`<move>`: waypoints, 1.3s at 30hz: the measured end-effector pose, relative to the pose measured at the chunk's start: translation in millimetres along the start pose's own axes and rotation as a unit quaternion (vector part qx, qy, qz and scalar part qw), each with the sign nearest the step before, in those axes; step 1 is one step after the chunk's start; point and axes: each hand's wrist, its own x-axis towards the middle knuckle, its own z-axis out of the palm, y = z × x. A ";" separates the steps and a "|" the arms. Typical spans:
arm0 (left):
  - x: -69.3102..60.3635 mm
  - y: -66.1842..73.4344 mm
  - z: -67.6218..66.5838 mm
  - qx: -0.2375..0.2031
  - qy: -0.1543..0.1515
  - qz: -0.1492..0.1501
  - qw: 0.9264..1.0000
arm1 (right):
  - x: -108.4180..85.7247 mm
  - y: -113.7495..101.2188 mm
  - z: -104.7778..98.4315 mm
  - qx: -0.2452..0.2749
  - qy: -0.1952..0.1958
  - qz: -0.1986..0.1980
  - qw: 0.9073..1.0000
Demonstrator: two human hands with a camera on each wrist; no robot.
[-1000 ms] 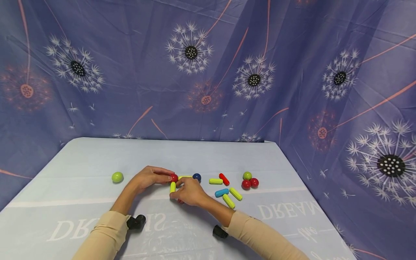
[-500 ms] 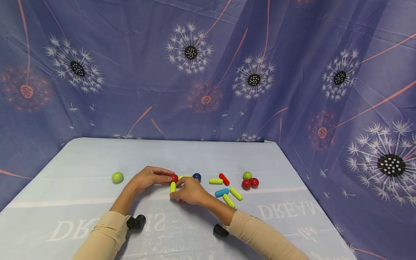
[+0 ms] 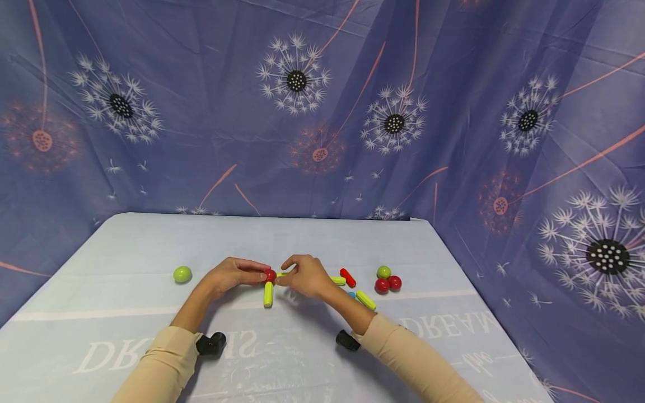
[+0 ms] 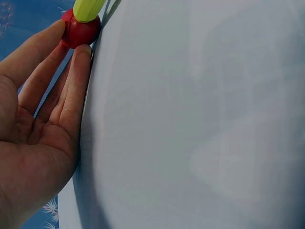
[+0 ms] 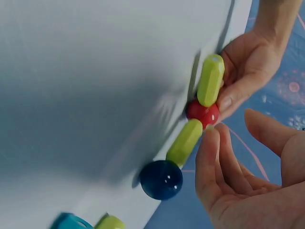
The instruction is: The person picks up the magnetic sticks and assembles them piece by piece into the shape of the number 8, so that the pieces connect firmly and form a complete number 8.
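Note:
My left hand [image 3: 235, 277] pinches a glossy red ball [image 4: 85, 32] between thumb and fingertips on the table. One yellow-green stick [image 3: 268, 295] joins the ball and points toward me. A second yellow-green stick [image 5: 185, 142] runs from the red ball to a dark blue ball [image 5: 161, 180]. My right hand [image 3: 308, 277] hovers beside this second stick, thumb and index finger apart, with nothing gripped. Its index fingertip is close to the red ball; whether it touches, I cannot tell. In the head view, the right hand hides the blue ball.
Right of the hands lie loose yellow-green sticks [image 3: 365, 300], a red stick [image 3: 347, 277] and a partly hidden blue stick [image 3: 351, 295]. Two red balls [image 3: 395, 282] and a green ball [image 3: 384, 272] cluster farther right. Another green ball [image 3: 182, 274] sits at left.
My right hand has let go of the stick that points toward me and moved up and slightly right, its thumb and index finger spreading. The left hand has stayed on the red ball.

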 end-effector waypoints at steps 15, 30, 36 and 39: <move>-1.2 0.6 1.5 0.004 0.007 0.003 1.000 | 19.4 8.2 3.1 -0.044 0.073 -0.043 0.995; 0.5 -1.1 0.8 -0.013 0.015 0.005 1.000 | 27.1 14.6 19.2 -0.042 0.052 -0.009 0.998; 0.3 -1.2 0.6 -0.011 0.011 0.006 1.000 | 27.9 17.5 20.9 -0.041 0.051 -0.006 0.998; 0.4 -1.4 0.8 -0.011 0.010 0.008 1.000 | 27.2 18.2 20.7 -0.033 0.048 -0.010 0.998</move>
